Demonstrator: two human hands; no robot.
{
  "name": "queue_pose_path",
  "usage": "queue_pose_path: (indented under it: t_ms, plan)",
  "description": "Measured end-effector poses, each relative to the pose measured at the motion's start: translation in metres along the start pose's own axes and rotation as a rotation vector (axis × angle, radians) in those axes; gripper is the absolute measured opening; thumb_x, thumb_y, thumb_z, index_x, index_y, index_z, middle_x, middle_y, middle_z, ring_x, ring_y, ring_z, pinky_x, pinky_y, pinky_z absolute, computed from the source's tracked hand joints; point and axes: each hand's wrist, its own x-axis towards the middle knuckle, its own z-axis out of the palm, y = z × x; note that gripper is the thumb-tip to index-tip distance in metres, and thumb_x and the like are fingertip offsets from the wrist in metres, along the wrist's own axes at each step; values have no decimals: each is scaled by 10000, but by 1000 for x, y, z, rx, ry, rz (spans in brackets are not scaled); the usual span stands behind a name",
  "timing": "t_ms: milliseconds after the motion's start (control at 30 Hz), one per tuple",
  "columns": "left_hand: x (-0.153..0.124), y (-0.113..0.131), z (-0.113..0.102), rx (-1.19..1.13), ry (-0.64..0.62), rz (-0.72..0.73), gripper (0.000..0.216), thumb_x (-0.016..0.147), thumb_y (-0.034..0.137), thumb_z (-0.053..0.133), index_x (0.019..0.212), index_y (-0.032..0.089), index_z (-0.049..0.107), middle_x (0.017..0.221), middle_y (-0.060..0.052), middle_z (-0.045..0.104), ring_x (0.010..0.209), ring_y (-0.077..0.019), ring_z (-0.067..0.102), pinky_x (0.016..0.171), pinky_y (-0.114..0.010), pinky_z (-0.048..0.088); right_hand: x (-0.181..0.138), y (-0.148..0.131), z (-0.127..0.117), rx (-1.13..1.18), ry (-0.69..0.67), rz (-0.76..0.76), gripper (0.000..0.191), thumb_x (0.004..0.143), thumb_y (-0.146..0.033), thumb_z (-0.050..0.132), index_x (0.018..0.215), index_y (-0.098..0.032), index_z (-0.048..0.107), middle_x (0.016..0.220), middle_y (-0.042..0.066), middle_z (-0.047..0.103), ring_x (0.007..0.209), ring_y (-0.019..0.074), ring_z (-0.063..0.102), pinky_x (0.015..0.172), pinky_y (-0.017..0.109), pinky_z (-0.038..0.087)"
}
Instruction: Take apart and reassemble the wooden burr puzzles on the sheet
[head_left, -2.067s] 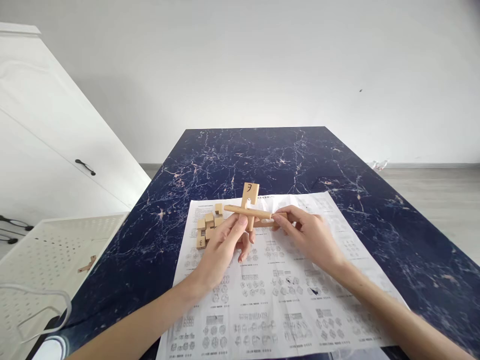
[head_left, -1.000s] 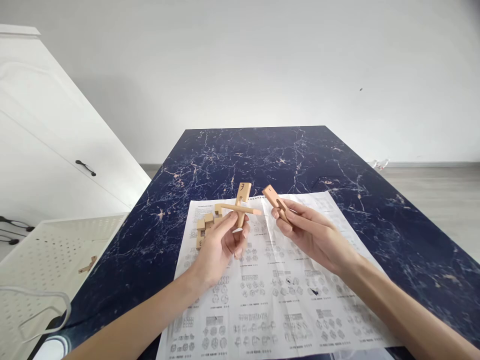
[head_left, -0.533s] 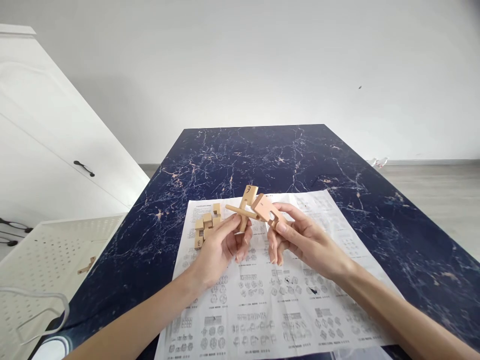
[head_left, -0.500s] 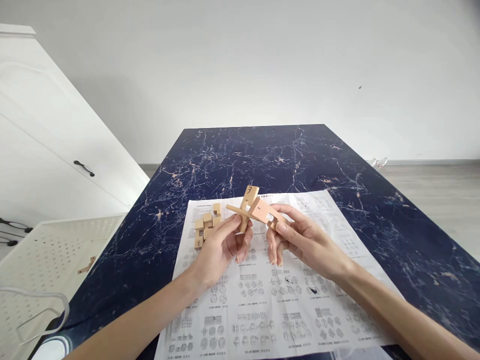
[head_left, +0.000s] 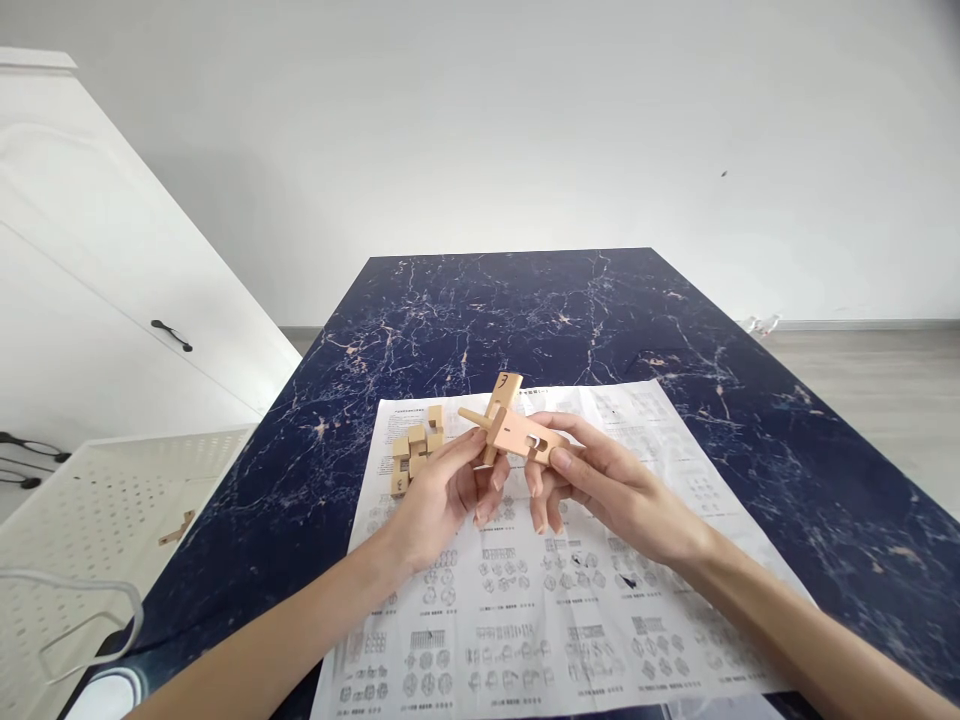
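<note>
Hands [head_left: 525,485] grip crossed wooden pieces [head_left: 510,428] — pale, notched.

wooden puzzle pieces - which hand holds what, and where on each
The left hand pinches the crossed wooden pieces at their lower end; the right hand grips the notched wooden bar at its near end.

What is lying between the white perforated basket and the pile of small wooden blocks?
In the head view, only bare dark marble table and the left margin of the printed sheet separate the basket from the block pile.
</note>
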Motion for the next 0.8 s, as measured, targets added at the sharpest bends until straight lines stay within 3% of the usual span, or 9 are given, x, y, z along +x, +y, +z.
queue_pose_path:
  t_ms: [533,800]
  plan:
    - [-2,-1,-2,-30,-13,-36,336,1041,484,687,987,153,704,680,25,562,478,-78,457,501,-225,394,0,1,1,-104,66,-6,371,1160,-407,568,1500,-283,489,1022,37,742,740,171,756,631,320,565]
    - [-3,-3,-4,0,-61,-40,378,1053,513,661,930,158,698,662,20,552,490,-88,453,515,-235,407,-2,2,1,-96,51,39,382,1164,-425,559,1504,-274,472,1028,33,729,731,169,768,611,304,535]
